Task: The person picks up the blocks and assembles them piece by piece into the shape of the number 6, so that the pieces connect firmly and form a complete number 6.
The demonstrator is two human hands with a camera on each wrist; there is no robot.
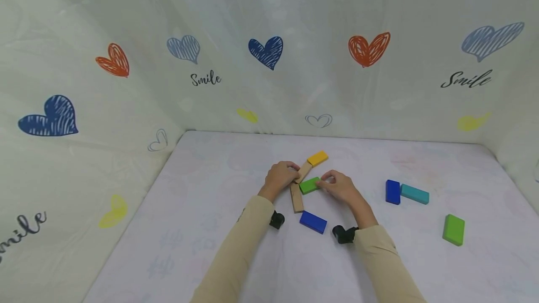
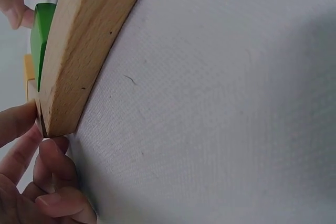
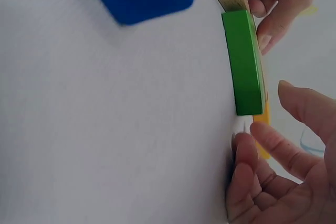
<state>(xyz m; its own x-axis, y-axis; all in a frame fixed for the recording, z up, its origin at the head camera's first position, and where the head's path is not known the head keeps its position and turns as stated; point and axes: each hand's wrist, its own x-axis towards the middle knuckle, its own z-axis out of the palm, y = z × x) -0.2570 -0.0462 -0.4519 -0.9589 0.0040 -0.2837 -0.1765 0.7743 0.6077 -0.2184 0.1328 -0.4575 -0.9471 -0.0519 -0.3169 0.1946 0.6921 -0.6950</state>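
Two plain wooden blocks meet end to end at an angle: an upper one (image 1: 304,171) and a lower one (image 1: 296,198). My left hand (image 1: 280,177) is at their junction, pinching the upper block near its lower end. In the left wrist view, curled fingers (image 2: 58,163) lie beside the end of the near wooden block (image 2: 86,56). A green block (image 1: 309,185) branches off to the right of that junction. Close to its outer end is my right hand (image 1: 342,188), thumb and forefinger apart, with a fingertip (image 3: 261,129) right by the green block's end (image 3: 245,66).
A yellow block (image 1: 317,158) touches the upper wooden block's far end. A blue block (image 1: 313,222) lies by the lower one's near end. Farther right are another blue block (image 1: 393,192), a teal block (image 1: 415,194) and a second green block (image 1: 454,230). A printed curtain (image 1: 294,92) hangs behind.
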